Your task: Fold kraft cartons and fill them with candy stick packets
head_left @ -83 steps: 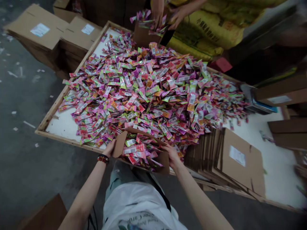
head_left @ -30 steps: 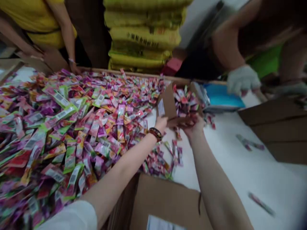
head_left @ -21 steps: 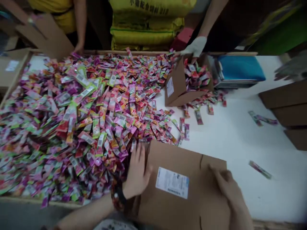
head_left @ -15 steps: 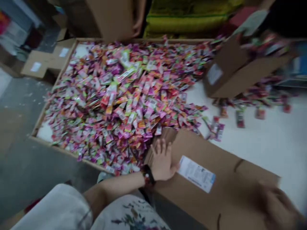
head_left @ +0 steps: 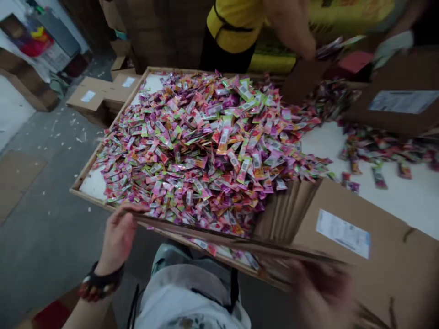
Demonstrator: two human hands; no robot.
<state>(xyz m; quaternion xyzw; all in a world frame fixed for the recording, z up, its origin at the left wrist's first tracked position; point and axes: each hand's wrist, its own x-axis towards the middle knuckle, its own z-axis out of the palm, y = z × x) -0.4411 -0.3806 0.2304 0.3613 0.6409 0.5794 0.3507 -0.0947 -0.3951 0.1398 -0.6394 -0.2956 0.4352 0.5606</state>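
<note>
Near edge of a flattened cardboard carton, tilted up over the front rim of the surface and pinched by the left hand, fingers curled around the edge. Right hand at the far end of that edge, too blurred to tell spread or gripping. Beaded bracelet on the left wrist. Rest of the carton spread toward the lower right, with a white label, its small print unreadable.

Just beyond the raised edge, a heap of colourful sachets on the white surface, inside a wooden rim. Barcodes on many sachets, too small to read; a few sachets lying under the edge, others scattered at right.

At the far side, a co-worker in a yellow shirt, arm reaching down to a small carton. Further right, a gloved hand above a labelled carton. Behind, yellow sacks. On the concrete floor at left, a stack of flat cartons.
</note>
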